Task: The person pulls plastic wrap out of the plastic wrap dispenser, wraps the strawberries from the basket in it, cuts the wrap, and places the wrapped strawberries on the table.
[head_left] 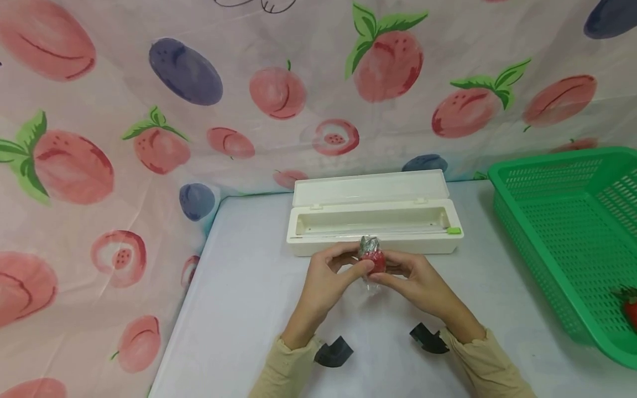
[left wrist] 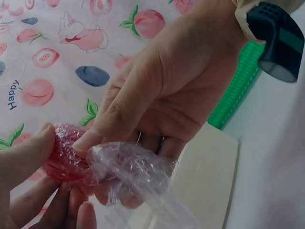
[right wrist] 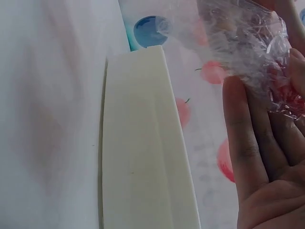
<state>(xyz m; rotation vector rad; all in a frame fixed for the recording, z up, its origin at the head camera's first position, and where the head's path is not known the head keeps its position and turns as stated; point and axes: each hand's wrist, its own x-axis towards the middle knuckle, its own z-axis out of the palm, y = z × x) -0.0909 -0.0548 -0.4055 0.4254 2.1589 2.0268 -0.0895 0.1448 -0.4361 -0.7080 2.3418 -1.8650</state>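
Evidently both hands are busy with one small thing: we see a small red strawberry (head_left: 375, 261) wrapped in clear, crinkled plastic film (left wrist: 136, 167), just below the centre of the head frame. The left hand (head_left: 329, 279) pinches it from the left, thumb pressed on the front; the right hand (head_left: 418, 282) grips it from the right between thumb and fingers. In the left wrist view, we find both thumbs on the wrapped fruit, and loose film trails toward the bottom of the frame.

Just behind the hands, at the middle of the head frame, we see a long white plastic box (head_left: 373, 245), its hinged lid (head_left: 370, 190) raised at the back and a bright green tab (head_left: 454, 230) at the right end of its front edge. A green perforated plastic basket (head_left: 527, 260) fills the right side, with a red, leafy-topped berry (head_left: 631, 310) in it, cut by the frame edge. Below, we see two beige sleeves (head_left: 286, 371), each with a black curved piece (head_left: 334, 352) beside it. A fruit-printed pale cloth (head_left: 303, 38) spans the top and left.
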